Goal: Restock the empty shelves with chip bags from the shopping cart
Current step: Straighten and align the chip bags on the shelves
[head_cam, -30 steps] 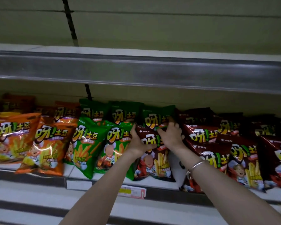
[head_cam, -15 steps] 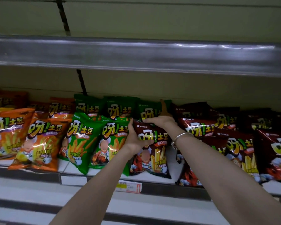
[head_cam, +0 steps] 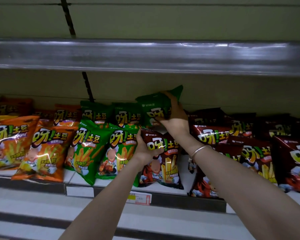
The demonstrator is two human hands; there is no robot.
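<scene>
The right hand [head_cam: 176,119] grips a green chip bag [head_cam: 153,108] by its right side, with the fingers [head_cam: 168,97] curled over the upper right part and the thumb pressed across the printed front lower down. This bag hangs above the back row of green bags [head_cam: 111,116], at about 12 o'clock from the left hand. Its printed face is toward the camera. Its long axis runs roughly 12 to 6, and the top edge rises to the right so that the upper right corner points to about 1 o'clock. Its lower end is hidden behind the hand and the bags in front. A silver bracelet [head_cam: 198,150] circles the right wrist.

The left hand [head_cam: 145,152] holds a dark red chip bag [head_cam: 164,168] at its upper left edge, thumb laid over the logo. The other fingers are behind the bag and cannot be seen. The bag stands on the shelf [head_cam: 164,190] with its top at 12 o'clock, its long axis upright and its face forward.

At 9 o'clock from it stand front-row green bags [head_cam: 88,149], and further that way orange bags [head_cam: 42,153]. At 3 o'clock are more dark red bags [head_cam: 256,153]. A price tag [head_cam: 139,198] sits on the shelf's front rail at 6 o'clock from the left hand. An upper shelf [head_cam: 145,56] spans the view above.
</scene>
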